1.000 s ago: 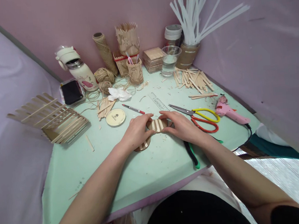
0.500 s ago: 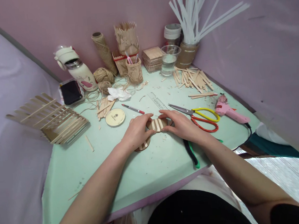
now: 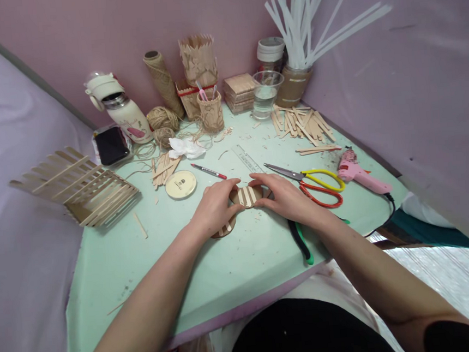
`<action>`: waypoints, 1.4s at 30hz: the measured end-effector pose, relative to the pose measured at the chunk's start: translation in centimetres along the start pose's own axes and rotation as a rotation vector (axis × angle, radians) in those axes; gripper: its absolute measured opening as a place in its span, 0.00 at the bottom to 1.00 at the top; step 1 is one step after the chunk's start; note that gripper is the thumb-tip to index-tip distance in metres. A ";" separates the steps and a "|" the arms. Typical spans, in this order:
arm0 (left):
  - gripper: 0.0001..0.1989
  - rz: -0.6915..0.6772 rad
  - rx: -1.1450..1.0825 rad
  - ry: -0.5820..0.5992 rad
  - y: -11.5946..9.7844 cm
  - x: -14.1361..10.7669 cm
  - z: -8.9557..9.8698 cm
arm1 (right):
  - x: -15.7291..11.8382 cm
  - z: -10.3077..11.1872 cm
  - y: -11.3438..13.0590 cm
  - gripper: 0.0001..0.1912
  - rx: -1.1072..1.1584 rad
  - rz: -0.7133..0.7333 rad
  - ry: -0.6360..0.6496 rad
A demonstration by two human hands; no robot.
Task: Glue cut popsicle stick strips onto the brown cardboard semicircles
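Observation:
Between my two hands is a round brown cardboard disc [image 3: 247, 197] with several pale wooden strips across it. My left hand [image 3: 219, 202] grips its left edge, thumb near the front and fingers behind. On the opposite edge, my right hand [image 3: 279, 194] grips it in the same way. A second striped disc [image 3: 226, 229] lies on the table, partly covered by my left hand and wrist. Green-and-black handled pliers [image 3: 300, 241] lie under my right wrist, their jaws hidden. Scissors [image 3: 312, 180] with yellow and red handles rest right of my right hand.
A pink glue gun [image 3: 361, 173] lies at the right edge. Behind stand a cup of water [image 3: 265, 96], craft sticks [image 3: 301, 123], and a stick pen holder [image 3: 211, 112]. A slatted stick piece [image 3: 101, 198], round lid [image 3: 181, 184], pen [image 3: 208, 170] and ruler [image 3: 247, 157] lie about.

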State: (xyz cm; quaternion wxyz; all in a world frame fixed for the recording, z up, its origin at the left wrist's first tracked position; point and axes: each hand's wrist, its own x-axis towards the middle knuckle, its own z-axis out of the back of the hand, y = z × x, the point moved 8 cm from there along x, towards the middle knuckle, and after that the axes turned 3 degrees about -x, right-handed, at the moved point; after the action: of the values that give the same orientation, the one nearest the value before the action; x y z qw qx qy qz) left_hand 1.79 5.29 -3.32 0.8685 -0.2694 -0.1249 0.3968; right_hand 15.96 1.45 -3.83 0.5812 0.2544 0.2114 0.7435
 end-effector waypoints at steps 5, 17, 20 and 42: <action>0.28 -0.002 0.003 0.000 0.0 0.0 0.0 | -0.1 0.0 0.0 0.33 0.012 0.001 0.001; 0.28 -0.010 -0.008 -0.012 0.1 0.0 0.0 | 0.0 0.0 0.2 0.33 -0.003 0.013 0.007; 0.28 -0.007 -0.007 -0.012 0.1 0.0 0.0 | -0.1 0.0 0.2 0.33 0.004 0.008 0.010; 0.31 -0.022 -0.074 0.020 0.3 -0.3 0.9 | -0.6 1.3 -0.1 0.31 -0.076 0.034 -0.016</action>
State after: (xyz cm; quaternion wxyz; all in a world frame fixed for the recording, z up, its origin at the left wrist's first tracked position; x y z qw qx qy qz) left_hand 1.00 5.54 -2.71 0.8636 -0.3037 -0.1336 0.3797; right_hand 16.94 0.93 -2.99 0.5796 0.2417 0.1739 0.7586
